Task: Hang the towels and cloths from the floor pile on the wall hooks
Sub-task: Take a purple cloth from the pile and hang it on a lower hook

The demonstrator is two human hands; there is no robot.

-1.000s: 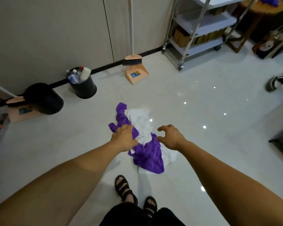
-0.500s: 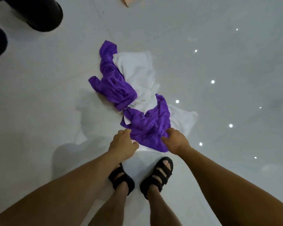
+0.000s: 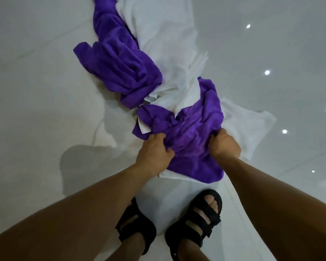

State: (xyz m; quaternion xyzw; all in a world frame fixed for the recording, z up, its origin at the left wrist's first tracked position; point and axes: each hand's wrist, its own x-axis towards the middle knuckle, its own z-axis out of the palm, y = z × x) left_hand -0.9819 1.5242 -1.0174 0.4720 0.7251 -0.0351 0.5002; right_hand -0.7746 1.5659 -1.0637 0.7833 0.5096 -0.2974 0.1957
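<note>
Left hand (image 3: pixel 152 155) and right hand (image 3: pixel 224 145) each clutch the near purple towel (image 3: pixel 194 127), crumpled over white cloths (image 3: pixel 167 44); open floor (image 3: pixel 36 91) lies left and right.

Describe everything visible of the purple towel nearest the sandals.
The near purple towel is a deep violet, plush-looking cloth, crumpled into soft folds. It lies on the pale glossy floor, partly over white cloths. The left hand grips its left edge and the right hand grips its right side, fingers dug into the fabric. Its near edge lies flatter, just ahead of the black sandals.
</note>
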